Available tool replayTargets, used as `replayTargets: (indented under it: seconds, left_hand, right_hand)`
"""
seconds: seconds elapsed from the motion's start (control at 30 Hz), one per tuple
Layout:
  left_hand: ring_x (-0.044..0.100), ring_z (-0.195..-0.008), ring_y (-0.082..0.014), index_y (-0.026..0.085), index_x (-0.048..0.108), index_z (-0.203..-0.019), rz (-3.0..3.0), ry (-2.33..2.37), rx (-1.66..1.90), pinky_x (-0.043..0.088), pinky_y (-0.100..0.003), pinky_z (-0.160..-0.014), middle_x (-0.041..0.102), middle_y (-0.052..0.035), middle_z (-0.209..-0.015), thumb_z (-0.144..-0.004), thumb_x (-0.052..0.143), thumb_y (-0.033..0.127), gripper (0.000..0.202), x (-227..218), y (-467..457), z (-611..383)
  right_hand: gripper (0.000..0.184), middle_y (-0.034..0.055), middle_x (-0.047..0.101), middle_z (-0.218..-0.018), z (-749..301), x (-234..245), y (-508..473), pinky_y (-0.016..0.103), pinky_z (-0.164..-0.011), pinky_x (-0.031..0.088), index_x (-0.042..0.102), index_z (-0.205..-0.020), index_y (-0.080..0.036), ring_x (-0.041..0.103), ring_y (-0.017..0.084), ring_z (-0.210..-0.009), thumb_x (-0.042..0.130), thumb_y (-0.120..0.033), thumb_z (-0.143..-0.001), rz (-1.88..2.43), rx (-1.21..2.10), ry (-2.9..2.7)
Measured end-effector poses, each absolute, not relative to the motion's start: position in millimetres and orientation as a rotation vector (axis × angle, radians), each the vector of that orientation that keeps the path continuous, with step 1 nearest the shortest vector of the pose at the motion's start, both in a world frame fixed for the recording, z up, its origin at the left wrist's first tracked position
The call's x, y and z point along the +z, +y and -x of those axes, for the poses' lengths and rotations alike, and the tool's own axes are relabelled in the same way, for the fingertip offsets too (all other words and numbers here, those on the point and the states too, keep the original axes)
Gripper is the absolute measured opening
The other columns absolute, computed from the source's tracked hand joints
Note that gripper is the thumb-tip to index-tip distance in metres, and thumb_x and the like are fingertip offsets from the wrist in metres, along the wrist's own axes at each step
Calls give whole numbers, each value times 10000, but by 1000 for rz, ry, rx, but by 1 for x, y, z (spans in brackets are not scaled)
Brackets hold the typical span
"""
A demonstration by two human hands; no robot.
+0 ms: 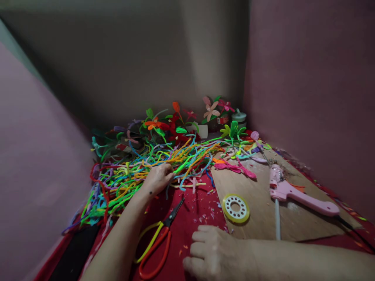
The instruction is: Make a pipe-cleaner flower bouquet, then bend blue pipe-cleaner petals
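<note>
Your left hand (158, 178) lies at the near edge of the tangle of pipe cleaners (187, 156), which sprawls across the middle and left of the frame on the red-covered worktop (193, 214). Its grip is curled down into the strands with the fingertips hidden, so I cannot tell whether it has closed on one.

Picking out a single strand looks like the step in hand. Choose one whose free end you can see, pinch close to that end, and draw it low and slowly toward you. The strands cross each other, so a quick tug would likely drag a clump along.

Your right hand (212, 251) rests at the bottom centre, fingers folded loosely together on nothing; it could press the pile down while you pull. Mind the scissors (159, 242) just below your left hand, blades pointing toward the pile, and the pink glue gun (295, 193) on the wooden board (263, 226) at right.
</note>
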State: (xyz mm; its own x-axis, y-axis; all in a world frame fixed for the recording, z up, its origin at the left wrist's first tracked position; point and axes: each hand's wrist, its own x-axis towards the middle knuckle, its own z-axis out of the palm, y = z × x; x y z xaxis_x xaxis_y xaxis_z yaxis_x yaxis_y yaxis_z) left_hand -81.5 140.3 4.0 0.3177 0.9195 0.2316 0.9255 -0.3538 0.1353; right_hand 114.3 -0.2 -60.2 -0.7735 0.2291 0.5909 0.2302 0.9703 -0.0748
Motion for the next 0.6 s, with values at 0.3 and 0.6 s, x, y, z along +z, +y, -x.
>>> replayTargets:
  seconds: [0.3, 0.6]
  left_hand:
    - [464, -1126, -320, 128, 516, -1220, 2321, -1841, -685, 348, -461, -962, 537, -166, -1197, -771, 541, 363, 508, -2, 157, 87]
    - [586, -1003, -218, 219, 642, -1092, 2879, -1738, -376, 436, -316, -893, 614, -46, -1099, -744, 567, 335, 374, 4, 142, 88]
  right_hand:
    - [137, -8, 516, -549, -113, -65, 2, 284, -492, 267, 579, -709, -139, 400, 134, -534, 558, -213, -822, 304, -21, -2414]
    - [146, -16, 516, -539, -110, -67, 3, 273, -493, 260, 574, -699, -142, 404, 124, -522, 584, -223, -819, 301, -36, -2427]
